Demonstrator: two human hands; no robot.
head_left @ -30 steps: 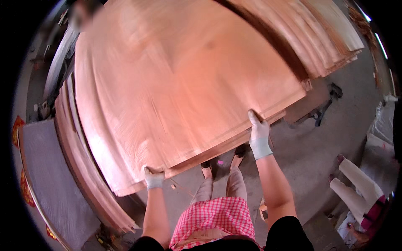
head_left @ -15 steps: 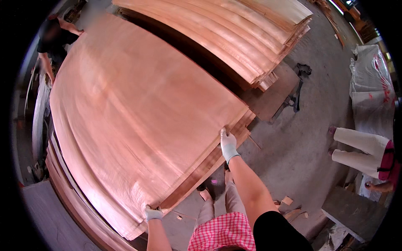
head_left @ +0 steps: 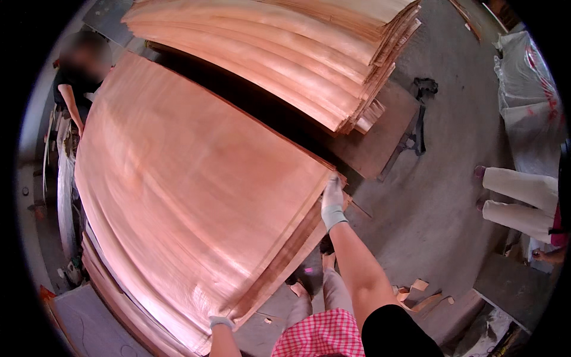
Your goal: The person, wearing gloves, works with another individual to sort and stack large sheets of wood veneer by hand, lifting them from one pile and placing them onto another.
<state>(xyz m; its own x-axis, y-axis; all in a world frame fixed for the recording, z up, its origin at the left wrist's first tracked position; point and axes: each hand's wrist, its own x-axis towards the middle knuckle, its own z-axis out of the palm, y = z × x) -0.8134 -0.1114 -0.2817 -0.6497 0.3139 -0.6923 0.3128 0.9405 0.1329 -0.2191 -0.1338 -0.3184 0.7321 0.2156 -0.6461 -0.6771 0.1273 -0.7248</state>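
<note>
- Our right hand (head_left: 332, 202), in a white glove, grips the near right corner of the top veneer sheet (head_left: 196, 196), fingers curled over its edge and closed on it.
- Our left hand (head_left: 220, 323), also gloved, sits at the sheet's near left corner low in the view; only the cuff and a little of the glove show, so we cannot tell how its fingers lie, though it touches the sheet's edge.
- The sheet is a large, thin, reddish-brown piece of wood veneer with grain running along its length; it bows upward in the middle and lies on top of a veneer stack (head_left: 113, 285) whose layered edges show along its left and lower sides.
- A second veneer stack (head_left: 309, 65) lies beyond a dark gap, on a flat board (head_left: 380, 143).
- A black tool (head_left: 423, 89) lies on the concrete floor (head_left: 440, 196) just beside that board.
- Small veneer scraps (head_left: 416, 294) lie on the floor near our feet.
- A person in a dark shirt (head_left: 74, 89) stands at the far left end of the sheet.
- Another person's white trousers (head_left: 517, 199) show at the right, near large white sacks (head_left: 529, 89).
</note>
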